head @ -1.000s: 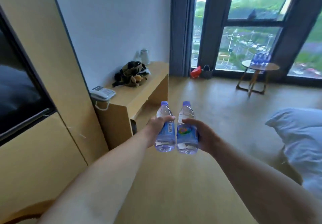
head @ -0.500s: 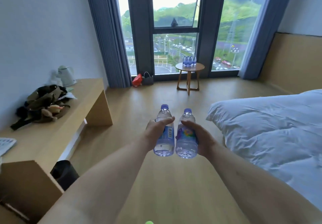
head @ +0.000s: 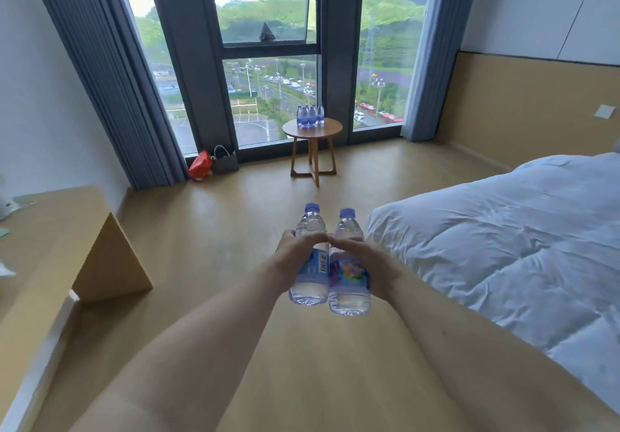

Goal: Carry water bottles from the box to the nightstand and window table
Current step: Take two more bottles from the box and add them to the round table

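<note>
I hold two clear water bottles with blue caps side by side in front of me, both upright and touching. My left hand [head: 295, 250] grips the left bottle [head: 310, 287] round its label. My right hand [head: 365, 258] grips the right bottle [head: 349, 297] the same way. Straight ahead by the window stands a small round wooden table [head: 330, 126] with several more bottles [head: 309, 116] clustered at its back left. The box and the nightstand are out of view.
A bed with a white duvet [head: 503, 247] fills the right side. A long wooden desk [head: 50, 230] runs along the left wall. A red bag [head: 200, 165] and a grey bag [head: 224, 160] sit on the floor by the curtain. Wooden floor lies between me and the table.
The view has swung right from the desk and wall to face the window. The round table has come nearer and to the centre. Both hands still hold the bottles in the same way.
</note>
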A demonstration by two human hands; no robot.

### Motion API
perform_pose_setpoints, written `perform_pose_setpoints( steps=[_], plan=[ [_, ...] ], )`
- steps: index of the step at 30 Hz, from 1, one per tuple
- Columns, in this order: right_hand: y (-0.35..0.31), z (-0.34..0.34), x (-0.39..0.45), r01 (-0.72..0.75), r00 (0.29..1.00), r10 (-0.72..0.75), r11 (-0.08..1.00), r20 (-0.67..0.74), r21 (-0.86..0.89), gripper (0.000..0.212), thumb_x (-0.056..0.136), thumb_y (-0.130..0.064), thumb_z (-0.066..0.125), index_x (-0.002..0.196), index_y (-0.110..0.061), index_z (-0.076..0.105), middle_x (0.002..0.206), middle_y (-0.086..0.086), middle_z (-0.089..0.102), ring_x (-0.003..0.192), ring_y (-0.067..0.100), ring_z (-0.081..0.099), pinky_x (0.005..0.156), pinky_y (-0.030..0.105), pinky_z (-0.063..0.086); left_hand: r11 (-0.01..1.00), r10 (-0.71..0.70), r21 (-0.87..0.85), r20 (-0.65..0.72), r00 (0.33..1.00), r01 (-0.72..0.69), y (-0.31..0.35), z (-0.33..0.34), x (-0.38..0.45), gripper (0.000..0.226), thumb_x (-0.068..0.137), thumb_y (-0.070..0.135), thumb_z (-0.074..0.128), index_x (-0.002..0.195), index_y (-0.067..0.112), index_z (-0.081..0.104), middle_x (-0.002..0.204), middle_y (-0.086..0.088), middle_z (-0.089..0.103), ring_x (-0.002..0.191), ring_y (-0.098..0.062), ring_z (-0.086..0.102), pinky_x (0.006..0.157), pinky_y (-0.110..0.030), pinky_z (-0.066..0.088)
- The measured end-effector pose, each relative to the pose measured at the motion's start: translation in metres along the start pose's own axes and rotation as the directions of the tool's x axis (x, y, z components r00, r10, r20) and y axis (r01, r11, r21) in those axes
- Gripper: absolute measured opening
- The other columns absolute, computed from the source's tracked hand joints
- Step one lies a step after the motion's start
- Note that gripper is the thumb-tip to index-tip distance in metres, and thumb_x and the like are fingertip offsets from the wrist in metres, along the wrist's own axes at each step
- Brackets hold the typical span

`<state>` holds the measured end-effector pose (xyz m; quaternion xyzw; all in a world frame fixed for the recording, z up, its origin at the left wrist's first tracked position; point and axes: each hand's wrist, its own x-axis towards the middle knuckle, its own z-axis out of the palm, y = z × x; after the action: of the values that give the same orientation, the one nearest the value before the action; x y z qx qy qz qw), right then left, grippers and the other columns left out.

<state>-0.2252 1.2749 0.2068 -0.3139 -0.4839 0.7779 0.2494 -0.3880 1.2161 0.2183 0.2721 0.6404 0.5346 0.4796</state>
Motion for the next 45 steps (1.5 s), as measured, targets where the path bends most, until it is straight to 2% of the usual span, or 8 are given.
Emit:
perform_pose_setpoints(
  steps=[6, 14, 21, 26, 31, 34, 40, 45],
  plan=[
    [-0.021, -0.025, 0.105, -0.027, 0.994, 0.034, 0.997, -0.108, 0.068, 0.038, 0.085, -0.022, 0.078, 0.113, -0.007, 0.058, 0.11, 0.03, 0.06, 0.099, 0.044, 0.06, 0.103, 0.062, 0.046, 0.998, -0.062, 0.016, -0.012, 0.998, 0.062, 0.01, -0.009, 0.111, 0.08, 0.066, 0.039, 0.089, 0.129, 0.011, 0.049, 0.114, -0.023, 0.068, 0.084, -0.034, 0.075, 0.062, -0.039, 0.061],
    [-0.082, -0.089, 0.271, -0.077, 0.989, 0.08, 0.996, -0.124, 0.034, 0.04, 0.082, -0.025, 0.081, 0.11, -0.009, 0.057, 0.094, 0.021, 0.069, 0.076, 0.035, 0.07, 0.073, 0.042, 0.06, 0.993, -0.105, 0.045, -0.107, 0.989, 0.11, 0.056, 0.005, 0.287, 0.073, 0.07, 0.035, 0.089, 0.128, 0.014, 0.049, 0.108, -0.021, 0.07, 0.073, -0.03, 0.073, 0.055, -0.034, 0.058],
    [-0.17, -0.134, 0.402, -0.092, 0.984, 0.09, 0.996, -0.153, -0.004, 0.062, 0.084, -0.029, 0.079, 0.134, -0.004, 0.055, 0.125, 0.028, 0.068, 0.109, 0.045, 0.068, 0.102, 0.056, 0.052, 0.995, -0.089, 0.042, -0.115, 0.989, 0.095, 0.136, 0.015, 0.416, 0.07, 0.072, 0.035, 0.087, 0.128, 0.018, 0.048, 0.113, -0.02, 0.07, 0.084, -0.033, 0.074, 0.071, -0.04, 0.063],
    [-0.196, -0.154, 0.488, -0.125, 0.976, 0.127, 0.992, -0.177, 0.025, 0.064, 0.083, -0.028, 0.079, 0.138, -0.006, 0.052, 0.12, 0.025, 0.07, 0.101, 0.039, 0.068, 0.102, 0.054, 0.053, 0.989, -0.123, 0.064, -0.101, 0.987, 0.13, 0.153, 0.014, 0.504, 0.069, 0.072, 0.035, 0.085, 0.128, 0.018, 0.048, 0.115, -0.022, 0.07, 0.087, -0.034, 0.075, 0.081, -0.046, 0.063],
    [-0.205, -0.173, 0.589, -0.128, 0.971, 0.125, 0.992, -0.204, 0.001, 0.065, 0.081, -0.029, 0.081, 0.136, -0.006, 0.053, 0.122, 0.026, 0.07, 0.115, 0.046, 0.066, 0.103, 0.058, 0.051, 0.987, -0.14, 0.071, -0.077, 0.987, 0.145, 0.172, 0.002, 0.615, 0.065, 0.072, 0.037, 0.086, 0.124, 0.019, 0.05, 0.105, -0.016, 0.072, 0.08, -0.028, 0.076, 0.068, -0.036, 0.063],
    [-0.219, -0.183, 0.662, -0.137, 0.965, 0.13, 0.99, -0.229, -0.015, 0.068, 0.081, -0.03, 0.081, 0.138, -0.007, 0.051, 0.123, 0.025, 0.07, 0.115, 0.046, 0.067, 0.104, 0.058, 0.051, 0.989, -0.123, 0.072, -0.043, 0.992, 0.126, 0.195, -0.009, 0.693, 0.066, 0.072, 0.039, 0.087, 0.124, 0.019, 0.052, 0.106, -0.015, 0.074, 0.084, -0.029, 0.077, 0.073, -0.039, 0.064],
    [-0.271, -0.192, 0.799, -0.116, 0.958, 0.116, 0.993, -0.261, 0.018, 0.067, 0.08, -0.027, 0.082, 0.137, -0.007, 0.054, 0.117, 0.023, 0.073, 0.113, 0.046, 0.068, 0.102, 0.057, 0.052, 0.989, -0.129, 0.075, -0.001, 0.992, 0.128, 0.26, -0.033, 0.839, 0.067, 0.074, 0.038, 0.085, 0.128, 0.017, 0.051, 0.104, -0.014, 0.075, 0.073, -0.025, 0.078, 0.054, -0.029, 0.058],
    [-0.302, -0.208, 0.892, -0.127, 0.951, 0.135, 0.991, -0.279, 0.046, 0.068, 0.078, -0.026, 0.084, 0.136, -0.008, 0.054, 0.118, 0.024, 0.072, 0.112, 0.046, 0.068, 0.102, 0.058, 0.052, 0.979, -0.184, 0.085, -0.022, 0.983, 0.185, 0.295, -0.04, 0.94, 0.068, 0.074, 0.038, 0.086, 0.128, 0.019, 0.051, 0.104, -0.014, 0.073, 0.071, -0.023, 0.078, 0.051, -0.029, 0.057]
  ],
)
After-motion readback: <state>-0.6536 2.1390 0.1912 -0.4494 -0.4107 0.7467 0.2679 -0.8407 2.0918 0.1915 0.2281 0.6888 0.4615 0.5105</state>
